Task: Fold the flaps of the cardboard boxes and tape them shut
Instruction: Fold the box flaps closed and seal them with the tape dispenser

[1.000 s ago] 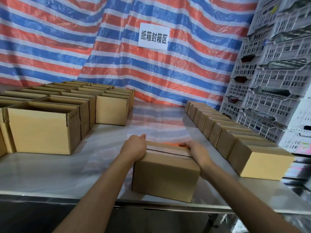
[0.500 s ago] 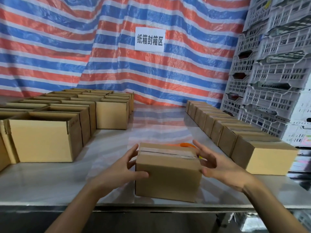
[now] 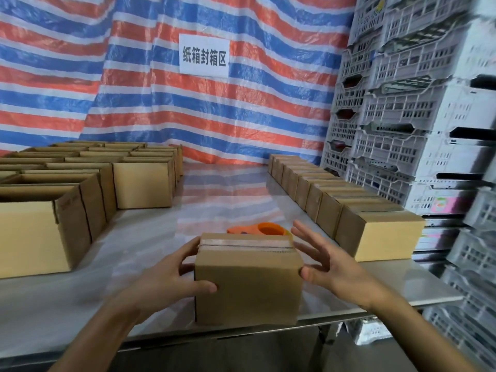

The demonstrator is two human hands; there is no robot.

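Head view: sign (image 3: 204, 55) reads 纸箱封箱区; left fingers (image 3: 206, 287) grip taped box (image 3: 247, 288), right fingers (image 3: 308, 236) spread.

Orange tape dispenser (image 3: 264, 229) half hidden behind box (image 3: 248, 277) (right-edge crates (image 3: 480, 253) blurred).

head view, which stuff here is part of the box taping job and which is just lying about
Part of the job: taped box, gripped by the left hand, right hand open beside it; orange tape dispenser behind it; open boxes on the left; sealed boxes on the right.
Just there: plastic crates, striped tarp, paper sign.
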